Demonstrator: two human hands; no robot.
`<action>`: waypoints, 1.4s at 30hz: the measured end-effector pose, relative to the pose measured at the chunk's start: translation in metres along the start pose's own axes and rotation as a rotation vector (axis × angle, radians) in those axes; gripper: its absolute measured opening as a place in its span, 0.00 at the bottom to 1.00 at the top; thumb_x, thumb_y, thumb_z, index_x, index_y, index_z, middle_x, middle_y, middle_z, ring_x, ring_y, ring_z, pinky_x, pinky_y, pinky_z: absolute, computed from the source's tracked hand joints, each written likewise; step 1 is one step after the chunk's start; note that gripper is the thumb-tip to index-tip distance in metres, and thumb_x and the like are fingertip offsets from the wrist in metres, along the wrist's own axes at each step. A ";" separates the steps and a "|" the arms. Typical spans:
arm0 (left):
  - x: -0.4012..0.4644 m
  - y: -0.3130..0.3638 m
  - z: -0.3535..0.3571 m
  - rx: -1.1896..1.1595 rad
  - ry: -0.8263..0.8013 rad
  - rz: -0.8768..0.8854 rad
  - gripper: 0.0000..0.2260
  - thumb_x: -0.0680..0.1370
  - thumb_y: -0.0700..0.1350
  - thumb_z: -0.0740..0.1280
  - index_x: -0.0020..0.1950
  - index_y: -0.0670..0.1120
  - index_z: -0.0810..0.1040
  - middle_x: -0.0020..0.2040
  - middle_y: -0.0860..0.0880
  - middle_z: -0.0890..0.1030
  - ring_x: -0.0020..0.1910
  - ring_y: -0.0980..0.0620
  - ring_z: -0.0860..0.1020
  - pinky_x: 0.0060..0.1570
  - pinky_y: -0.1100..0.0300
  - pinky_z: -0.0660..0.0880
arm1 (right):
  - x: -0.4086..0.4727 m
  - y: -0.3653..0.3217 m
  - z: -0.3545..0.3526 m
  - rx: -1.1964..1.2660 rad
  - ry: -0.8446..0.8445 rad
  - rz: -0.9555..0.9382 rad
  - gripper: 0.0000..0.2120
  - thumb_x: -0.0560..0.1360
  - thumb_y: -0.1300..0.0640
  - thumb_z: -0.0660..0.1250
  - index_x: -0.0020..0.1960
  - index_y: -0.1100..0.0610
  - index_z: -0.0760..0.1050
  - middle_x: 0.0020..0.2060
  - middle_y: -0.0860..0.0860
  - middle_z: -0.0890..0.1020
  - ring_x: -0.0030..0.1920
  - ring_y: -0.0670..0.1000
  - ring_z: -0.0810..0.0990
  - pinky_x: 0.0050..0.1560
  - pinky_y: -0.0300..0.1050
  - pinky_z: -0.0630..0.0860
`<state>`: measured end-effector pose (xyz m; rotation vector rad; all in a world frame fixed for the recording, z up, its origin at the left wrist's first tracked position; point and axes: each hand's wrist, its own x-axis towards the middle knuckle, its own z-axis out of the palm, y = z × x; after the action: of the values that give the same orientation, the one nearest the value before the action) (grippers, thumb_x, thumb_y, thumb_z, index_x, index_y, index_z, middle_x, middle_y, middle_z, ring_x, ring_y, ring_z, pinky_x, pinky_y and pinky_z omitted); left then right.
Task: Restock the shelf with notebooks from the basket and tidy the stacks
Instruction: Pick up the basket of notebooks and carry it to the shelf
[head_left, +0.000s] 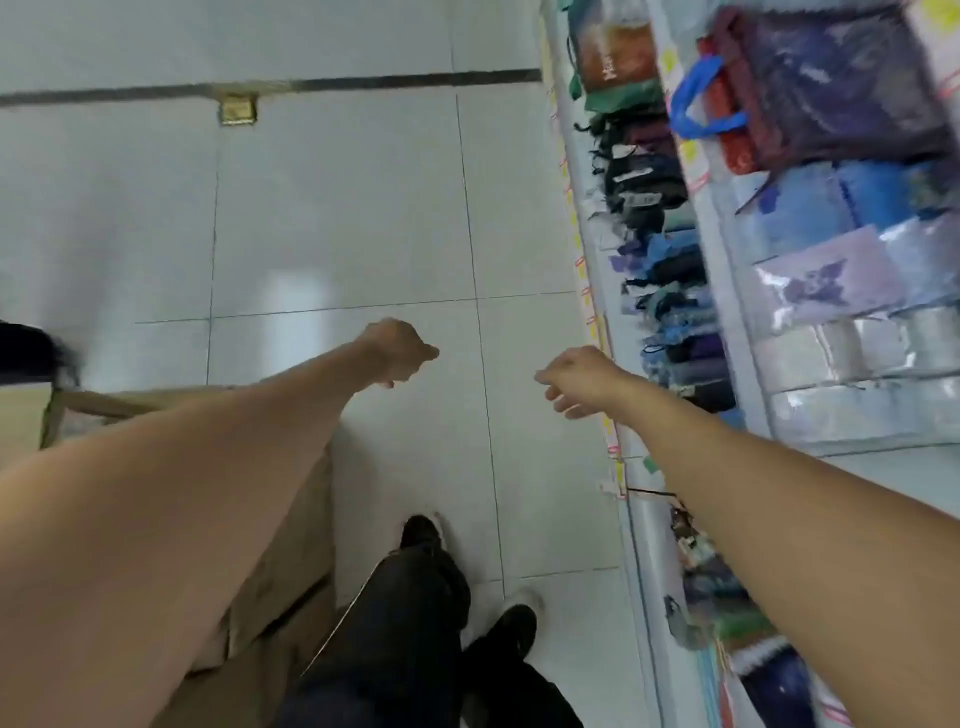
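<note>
The floor (332, 208) is pale, glossy square tile with thin grey joints; a dark strip (270, 88) crosses it far from the shelf's near end, and a small brass plate (238, 108) sits just on the near side of that strip. A soft patch of light reflects off the tile left of the shelf.

The shelf (675, 545) runs along the right side of the view, white, with yellow and red price tags along its front edges. Its lower tier holds a row of dark and blue pouches (660, 249); the upper tier holds clear-wrapped flat packs (852, 312) and, farther along, a dark mesh bag with blue handles (810, 88). The blur makes it impossible to say which packs are notebooks.

Both bare arms reach out over the floor left of the shelf. The left hand (397, 351) hangs with its fingers curled under and holds nothing. The right hand (579, 379), just beside the shelf's front edge, has its fingers loosely bent and apart, also holding nothing.

A tan box (280, 561) stands on the floor well left of the shelf, partly behind the left arm; what it holds cannot be seen. Dark trousers and black shoes (423, 532) show between box and shelf.
</note>
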<state>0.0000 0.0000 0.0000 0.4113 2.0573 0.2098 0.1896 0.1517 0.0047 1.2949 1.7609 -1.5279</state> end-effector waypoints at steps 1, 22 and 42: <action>0.009 -0.001 -0.015 -0.037 0.011 -0.014 0.16 0.80 0.49 0.64 0.59 0.38 0.79 0.55 0.41 0.82 0.54 0.42 0.82 0.54 0.48 0.79 | 0.013 -0.018 -0.003 -0.036 -0.013 0.009 0.08 0.78 0.57 0.66 0.53 0.61 0.75 0.44 0.58 0.77 0.41 0.54 0.74 0.39 0.43 0.75; 0.376 0.141 -0.583 -0.260 0.039 -0.119 0.16 0.79 0.49 0.65 0.58 0.38 0.79 0.55 0.41 0.82 0.47 0.44 0.80 0.56 0.48 0.78 | 0.419 -0.660 -0.158 -0.437 -0.059 -0.175 0.19 0.77 0.54 0.67 0.61 0.67 0.74 0.43 0.57 0.78 0.43 0.54 0.77 0.49 0.51 0.81; 0.831 0.204 -1.270 -0.421 0.133 -0.101 0.15 0.80 0.48 0.64 0.55 0.37 0.79 0.50 0.40 0.82 0.43 0.44 0.78 0.43 0.55 0.77 | 0.869 -1.380 -0.208 -0.478 -0.046 -0.159 0.07 0.76 0.55 0.67 0.48 0.59 0.76 0.40 0.56 0.80 0.33 0.52 0.76 0.33 0.41 0.73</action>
<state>-1.4382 0.5262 0.0237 0.0338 2.0864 0.6086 -1.3474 0.7363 0.0216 0.8927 2.0733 -1.1001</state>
